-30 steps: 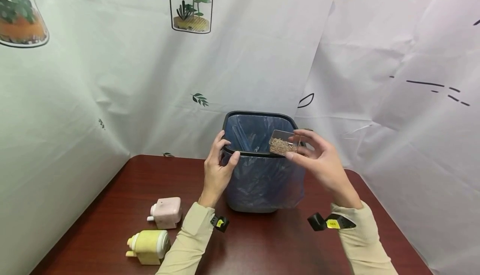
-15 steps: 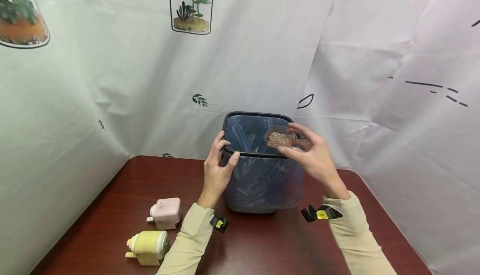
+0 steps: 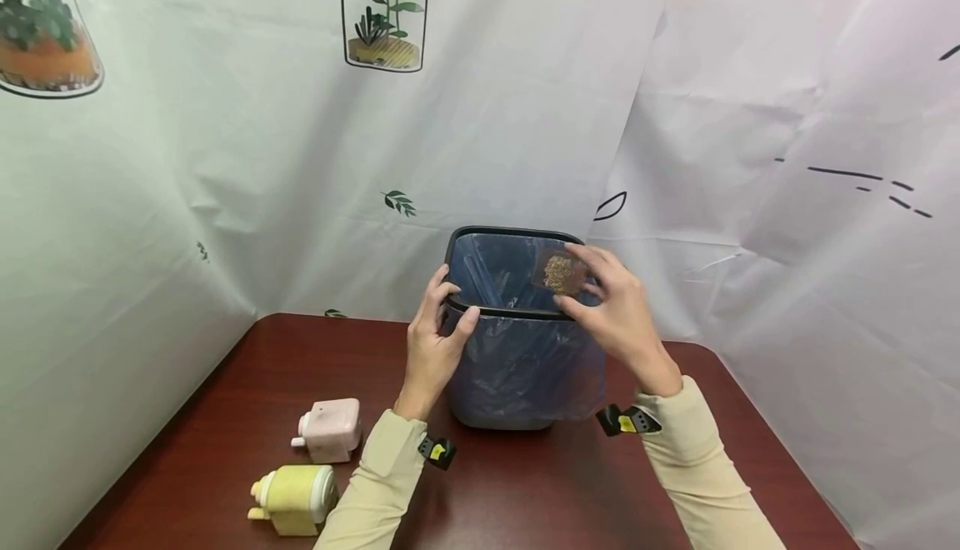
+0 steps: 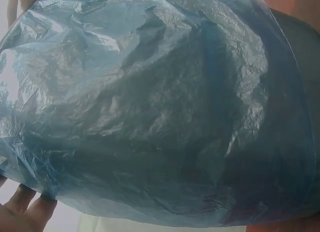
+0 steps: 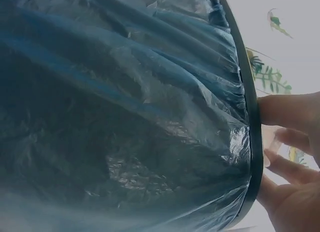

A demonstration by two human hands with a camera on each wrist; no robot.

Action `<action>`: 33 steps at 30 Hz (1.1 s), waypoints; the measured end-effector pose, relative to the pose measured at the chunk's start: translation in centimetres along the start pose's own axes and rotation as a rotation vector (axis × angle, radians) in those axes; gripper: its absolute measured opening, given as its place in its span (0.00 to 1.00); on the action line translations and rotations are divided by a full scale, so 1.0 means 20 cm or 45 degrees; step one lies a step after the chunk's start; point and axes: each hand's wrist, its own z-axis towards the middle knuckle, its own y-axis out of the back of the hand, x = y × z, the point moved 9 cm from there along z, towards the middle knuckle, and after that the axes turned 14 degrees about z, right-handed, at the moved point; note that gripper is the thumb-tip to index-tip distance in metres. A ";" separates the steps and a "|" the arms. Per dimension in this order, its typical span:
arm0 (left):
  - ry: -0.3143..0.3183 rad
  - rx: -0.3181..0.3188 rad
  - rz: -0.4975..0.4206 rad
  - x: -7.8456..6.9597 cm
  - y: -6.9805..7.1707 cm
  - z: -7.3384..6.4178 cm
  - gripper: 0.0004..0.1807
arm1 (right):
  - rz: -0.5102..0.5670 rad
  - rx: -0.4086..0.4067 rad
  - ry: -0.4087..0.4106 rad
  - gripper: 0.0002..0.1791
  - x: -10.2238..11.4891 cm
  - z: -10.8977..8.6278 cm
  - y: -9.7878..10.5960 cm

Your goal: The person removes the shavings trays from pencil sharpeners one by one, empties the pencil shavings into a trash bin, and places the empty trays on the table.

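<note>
A trash bin (image 3: 495, 425) lined with a blue plastic bag (image 3: 525, 367) stands upright on the table. My left hand (image 3: 435, 346) holds its black rim at the left, thumb in front and fingers along the side. Over the bin's mouth at the right, my right hand (image 3: 618, 317) pinches a small clear plastic tray (image 3: 541, 268) between thumb and fingers. Brown pencil shavings (image 3: 557, 273) lie in the tray, which is tipped toward the bin's inside. In the right wrist view the bag (image 5: 125, 107) and rim (image 5: 255, 142) cover much of the tray. The left wrist view shows mostly bag (image 4: 150, 117).
On the dark red table (image 3: 510, 500), a pink crank pencil sharpener (image 3: 332, 429) and a yellow one (image 3: 296, 498) sit left of the left forearm. A white printed curtain (image 3: 495, 142) hangs close behind the bin and along both sides.
My right hand has moved left over the bin and tilted the tray further; the shavings have gathered into a smaller heap. My left hand has stayed at the rim.
</note>
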 end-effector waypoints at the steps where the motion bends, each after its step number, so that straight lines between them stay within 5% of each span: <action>1: -0.003 0.004 0.002 0.00 0.00 0.00 0.19 | -0.020 0.003 0.020 0.36 0.01 0.00 0.00; 7: -0.006 0.020 -0.004 -0.02 0.00 0.01 0.19 | -0.193 0.033 0.178 0.37 0.06 0.02 -0.01; 15: 0.000 0.023 -0.006 -0.17 0.06 0.01 0.18 | -0.249 0.068 0.238 0.36 0.08 0.04 -0.03; 33: 0.029 0.018 0.039 -0.17 0.07 0.01 0.18 | -0.355 0.141 0.371 0.34 0.13 0.06 -0.08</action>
